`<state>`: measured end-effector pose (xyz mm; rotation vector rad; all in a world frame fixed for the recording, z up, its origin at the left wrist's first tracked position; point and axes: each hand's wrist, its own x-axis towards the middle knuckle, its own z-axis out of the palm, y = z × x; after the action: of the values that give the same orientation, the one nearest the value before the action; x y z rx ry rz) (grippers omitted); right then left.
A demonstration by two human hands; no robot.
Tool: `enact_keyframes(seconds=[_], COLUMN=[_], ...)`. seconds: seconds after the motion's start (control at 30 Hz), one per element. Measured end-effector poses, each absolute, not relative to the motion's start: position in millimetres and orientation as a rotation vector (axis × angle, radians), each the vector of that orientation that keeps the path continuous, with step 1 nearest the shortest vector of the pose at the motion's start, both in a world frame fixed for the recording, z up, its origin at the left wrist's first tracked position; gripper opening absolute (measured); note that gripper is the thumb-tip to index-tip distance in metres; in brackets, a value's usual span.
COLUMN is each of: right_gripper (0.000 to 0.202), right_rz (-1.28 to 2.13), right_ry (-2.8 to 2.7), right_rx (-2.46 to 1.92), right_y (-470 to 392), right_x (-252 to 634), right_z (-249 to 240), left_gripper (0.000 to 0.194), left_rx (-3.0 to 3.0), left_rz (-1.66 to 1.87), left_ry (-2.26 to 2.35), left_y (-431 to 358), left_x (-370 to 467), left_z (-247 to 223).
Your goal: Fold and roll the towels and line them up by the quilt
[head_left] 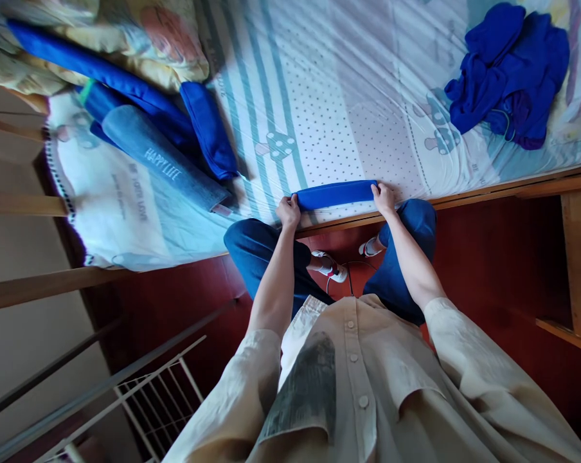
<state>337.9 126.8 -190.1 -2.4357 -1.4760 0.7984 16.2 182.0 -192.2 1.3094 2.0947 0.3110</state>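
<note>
A long, narrow folded blue cloth lies along the bed's near edge. My left hand is closed on its left end, and my right hand grips its right end. Left of my hands lie a rolled grey-blue cloth lettered "HAPPY LIFE" and a short blue roll. Behind them a long blue roll stretches toward the upper left. A crumpled heap of blue cloth rests at the upper right of the bed.
The patterned bed sheet has a wooden frame edge in front of my knees. A patterned quilt is bunched at the upper left. A white wire rack and wooden rails stand at the lower left.
</note>
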Motion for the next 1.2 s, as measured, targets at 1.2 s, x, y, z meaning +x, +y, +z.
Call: enact_keyframes(seconds=[1.2], right_gripper=[0.075], right_rz=[0.621], right_ry=[-2.644], right_rx=[-2.143], right_y=[205], right_x=[166], right_z=[-123], left_gripper=[0.028], left_rx=[1.183], left_rz=[0.764], left_ry=[1.821], left_y=[172], left_x=[-3], left_z=[-169])
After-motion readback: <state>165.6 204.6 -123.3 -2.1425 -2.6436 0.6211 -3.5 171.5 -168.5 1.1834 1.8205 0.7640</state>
